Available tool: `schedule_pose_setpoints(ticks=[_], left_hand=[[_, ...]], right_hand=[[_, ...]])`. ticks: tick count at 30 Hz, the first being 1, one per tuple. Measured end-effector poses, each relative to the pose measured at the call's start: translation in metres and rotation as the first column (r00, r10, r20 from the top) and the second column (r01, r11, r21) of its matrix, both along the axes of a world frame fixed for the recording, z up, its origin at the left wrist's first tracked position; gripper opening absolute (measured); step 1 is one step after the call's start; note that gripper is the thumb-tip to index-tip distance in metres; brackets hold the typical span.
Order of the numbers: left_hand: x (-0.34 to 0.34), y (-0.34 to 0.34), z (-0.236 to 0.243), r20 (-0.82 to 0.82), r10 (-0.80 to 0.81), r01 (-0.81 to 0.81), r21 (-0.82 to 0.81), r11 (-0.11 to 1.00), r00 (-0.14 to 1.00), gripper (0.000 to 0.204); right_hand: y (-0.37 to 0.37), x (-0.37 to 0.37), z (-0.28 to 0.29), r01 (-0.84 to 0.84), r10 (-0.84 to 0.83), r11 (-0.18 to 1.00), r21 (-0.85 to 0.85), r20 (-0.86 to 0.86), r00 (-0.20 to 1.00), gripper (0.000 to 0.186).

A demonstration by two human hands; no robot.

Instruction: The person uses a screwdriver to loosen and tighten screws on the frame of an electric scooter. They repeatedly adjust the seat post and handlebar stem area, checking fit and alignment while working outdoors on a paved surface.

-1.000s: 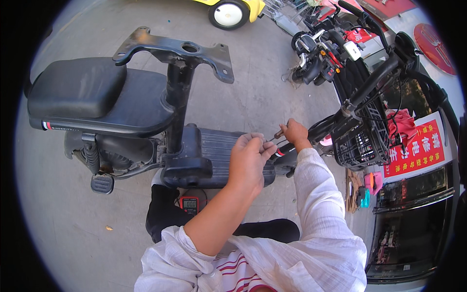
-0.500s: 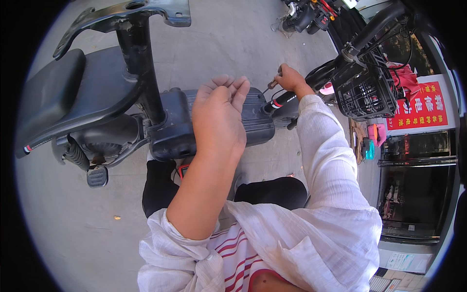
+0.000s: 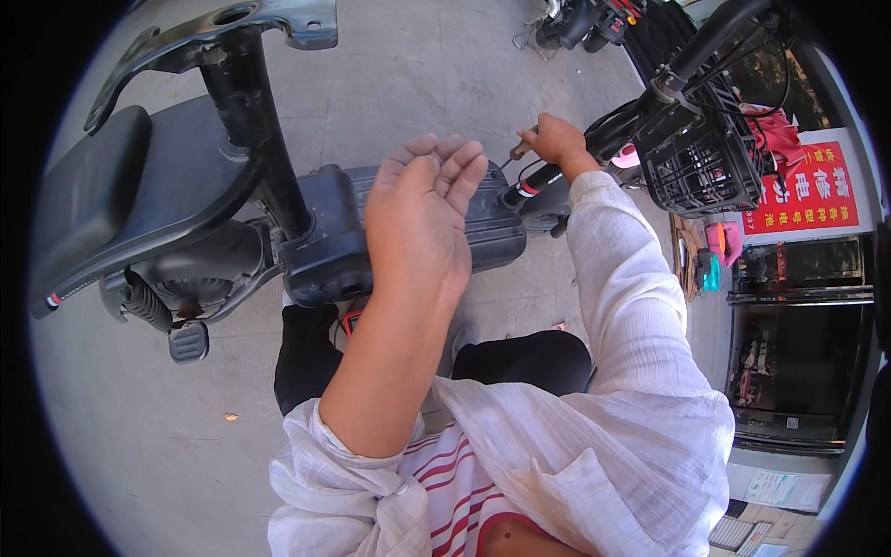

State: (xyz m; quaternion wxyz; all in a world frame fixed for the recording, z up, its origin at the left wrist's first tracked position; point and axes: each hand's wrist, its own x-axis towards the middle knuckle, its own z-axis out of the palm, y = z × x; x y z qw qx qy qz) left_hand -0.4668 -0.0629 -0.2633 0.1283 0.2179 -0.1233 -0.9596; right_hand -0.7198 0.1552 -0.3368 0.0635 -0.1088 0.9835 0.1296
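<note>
My left hand (image 3: 418,209) is raised over the black ribbed case (image 3: 325,255) set low in the electric bike's frame. Its palm is turned up and its loosely curled fingers are apart, with nothing seen in them. Beyond the case's right end, my right hand (image 3: 559,144) is closed on a screwdriver (image 3: 521,149). The brown handle shows at my fingertips, and the thin shaft points down and left toward the case. My left hand and forearm hide the middle of the case. The screwdriver's tip is hard to make out.
At left are the bike's black seat (image 3: 83,186), seat post (image 3: 255,130) and pedal (image 3: 189,343). A black basket (image 3: 703,172) hangs from the front at right, near a red sign (image 3: 809,186). A red-edged device (image 3: 351,321) lies below the case.
My left hand's fingers have spread apart from a tighter curl. My right hand stays near the same place with the screwdriver. The view has shifted slightly.
</note>
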Motion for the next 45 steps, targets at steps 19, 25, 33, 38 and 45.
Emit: schedule_pose_setpoints(ticks=[19,25,33,38,45], left_hand=[[0.001,0.003,-0.001,-0.029,-0.048,0.048,0.007,0.999,0.998,0.019],[0.003,0.002,0.001,0.002,-0.047,0.048,-0.008,0.999,0.999,0.019],[0.003,0.002,-0.002,0.006,-0.054,0.054,-0.008,0.999,0.999,0.019],[0.001,0.006,-0.004,-0.011,-0.067,0.067,-0.013,0.998,0.998,0.019],[0.001,0.007,-0.001,0.015,-0.079,0.079,-0.038,0.996,0.997,0.02]], right_hand=[[0.011,-0.006,-0.007,-0.09,0.085,0.991,-0.095,-0.05,0.995,0.049],[-0.018,0.013,0.018,0.067,-0.074,0.993,0.097,0.07,0.995,0.043],[-0.006,0.004,0.001,-0.031,0.031,1.0,-0.006,-0.018,0.999,0.041],[-0.002,0.007,0.004,-0.031,0.032,0.999,0.028,-0.031,0.999,0.04],[-0.002,0.004,-0.002,-0.02,0.019,0.999,-0.029,-0.042,0.999,0.041]])
